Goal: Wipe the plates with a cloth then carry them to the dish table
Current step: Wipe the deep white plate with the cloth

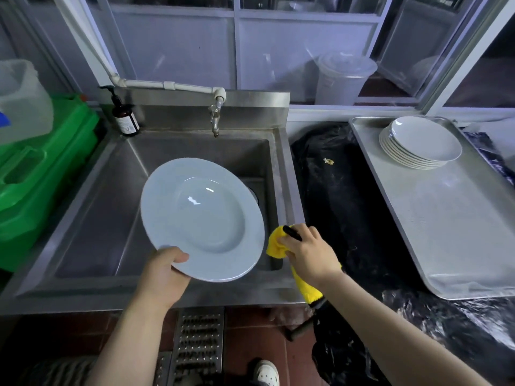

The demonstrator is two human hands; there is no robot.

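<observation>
A wide-rimmed white plate [202, 218] is held tilted over the steel sink [111, 218]. My left hand [164, 274] grips its near rim, thumb on top. Just right of the plate, my right hand [308, 253] is closed around a bunched yellow cloth [276, 245], whose tail hangs below the wrist. The cloth sits beside the plate's right edge, not on its face. A stack of several white plates [420, 142] rests on a metal tray [446, 232] at the right.
A tap [215, 118] hangs over the sink's back wall, with a brown pump bottle [124, 117] at the back left corner. Green plastic crates [41, 174] stand to the left. A black plastic sheet [340, 190] covers the counter between sink and tray.
</observation>
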